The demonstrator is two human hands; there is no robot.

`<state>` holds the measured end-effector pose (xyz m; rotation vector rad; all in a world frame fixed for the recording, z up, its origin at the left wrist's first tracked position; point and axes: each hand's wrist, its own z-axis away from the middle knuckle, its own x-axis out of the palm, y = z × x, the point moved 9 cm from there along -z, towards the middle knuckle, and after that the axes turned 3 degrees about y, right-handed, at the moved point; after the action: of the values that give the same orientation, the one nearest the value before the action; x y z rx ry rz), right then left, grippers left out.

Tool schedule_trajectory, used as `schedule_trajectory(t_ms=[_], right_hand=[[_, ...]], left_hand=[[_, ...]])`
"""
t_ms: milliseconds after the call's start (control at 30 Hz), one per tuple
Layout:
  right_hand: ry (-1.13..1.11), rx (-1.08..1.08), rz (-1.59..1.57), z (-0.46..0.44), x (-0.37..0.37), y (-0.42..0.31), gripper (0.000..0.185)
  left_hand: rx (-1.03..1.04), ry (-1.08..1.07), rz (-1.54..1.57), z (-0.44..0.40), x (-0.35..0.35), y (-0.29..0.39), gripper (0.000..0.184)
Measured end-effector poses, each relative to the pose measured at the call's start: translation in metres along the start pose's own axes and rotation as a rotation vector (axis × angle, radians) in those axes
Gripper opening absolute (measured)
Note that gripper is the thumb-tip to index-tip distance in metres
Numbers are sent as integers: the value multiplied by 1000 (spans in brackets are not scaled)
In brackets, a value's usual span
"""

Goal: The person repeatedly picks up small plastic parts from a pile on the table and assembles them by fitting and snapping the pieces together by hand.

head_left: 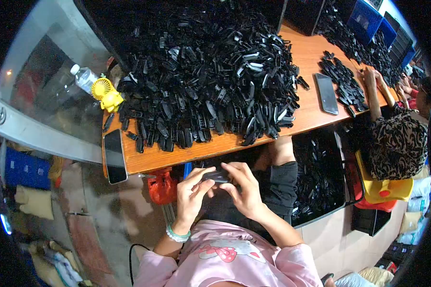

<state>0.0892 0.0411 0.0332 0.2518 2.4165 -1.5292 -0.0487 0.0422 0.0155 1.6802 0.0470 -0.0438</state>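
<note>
In front of my lap, below the table edge, I hold a small black plastic piece [216, 176] between both hands. The fingers and thumb of my left hand [190, 195] pinch its left end. My right hand [245, 192] grips the other end between thumb and fingers. The piece is dark and partly covered by my fingertips, so its exact kind is unclear. Beyond my hands, a large heap of similar black plastic pieces [201, 81] covers much of the wooden table [187, 155].
A phone [115, 155] lies at the table's left corner, near a yellow fan [106, 93] and a plastic bottle [84, 78]. Another phone [326, 93] rests beside a smaller pile [344, 83]. A co-worker [400, 138] sits at right. A black bin [318, 182] of pieces stands beside my leg.
</note>
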Motion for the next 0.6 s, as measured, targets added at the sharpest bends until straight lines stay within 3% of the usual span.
schedule_trajectory(t_ms=[33, 67, 167, 233, 333, 367, 433, 500, 600], right_hand=[[-18, 102, -89, 2, 1, 9, 38], [22, 152, -318, 3, 3, 16, 25], [75, 252, -527, 7, 1, 20, 17], [109, 236, -524, 7, 2, 22, 13], [47, 475, -721, 17, 18, 54, 17], [46, 473, -716, 17, 17, 55, 17], [-126, 308, -95, 11, 17, 47, 22], [-80, 310, -155, 11, 15, 44, 25], [-128, 239, 24, 3, 5, 42, 15]], left_hand=[[-187, -31, 188, 5, 2, -14, 26], [-219, -59, 270, 7, 6, -16, 27], [-311, -136, 490, 12, 13, -27, 27], [-280, -150, 474, 8, 13, -23, 27], [-95, -165, 94, -7, 4, -9, 25], [338, -98, -193, -15, -7, 8, 21], [445, 256, -607, -24, -37, 28, 15], [476, 396, -797, -44, -54, 33, 12], [445, 373, -1067, -68, -55, 25, 15]])
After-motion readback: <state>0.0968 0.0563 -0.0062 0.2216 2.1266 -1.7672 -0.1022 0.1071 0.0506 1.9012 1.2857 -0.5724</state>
